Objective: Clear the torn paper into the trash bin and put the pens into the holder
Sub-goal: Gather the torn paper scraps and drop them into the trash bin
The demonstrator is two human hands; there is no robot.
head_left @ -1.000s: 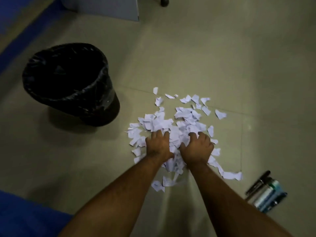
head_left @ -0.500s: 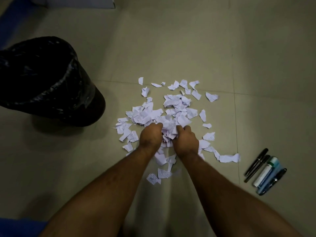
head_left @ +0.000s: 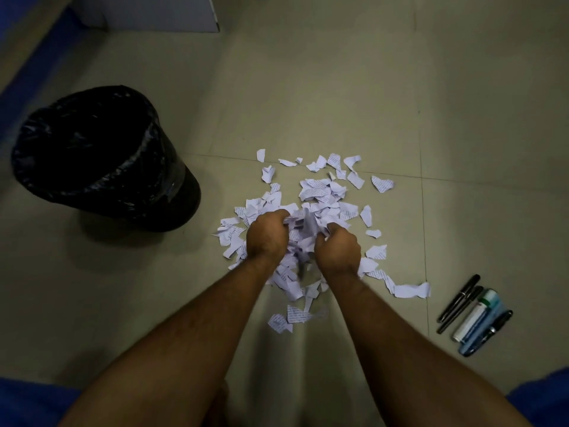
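A heap of torn white paper (head_left: 320, 192) with printed text lies scattered on the tiled floor. My left hand (head_left: 267, 235) and my right hand (head_left: 338, 248) are cupped together over the middle of the heap, lifted a little, with a bunch of scraps (head_left: 303, 232) pressed between them. A few scraps hang or fall below the hands. A black trash bin (head_left: 101, 158) lined with a black bag stands to the left, its mouth open. Several pens and markers (head_left: 474, 315) lie side by side on the floor at the right. No pen holder is in view.
A pale board or furniture panel (head_left: 160, 16) stands at the far top left. A blue strip (head_left: 27, 66) runs along the left edge of the floor. Blue fabric (head_left: 27, 405) shows at both bottom corners. Loose scraps (head_left: 289, 318) lie close to me.
Both hands went from flat on the pile to closed around a bunch of scraps and have lifted it slightly. The camera has shifted, bringing the bin and the pens more into view.
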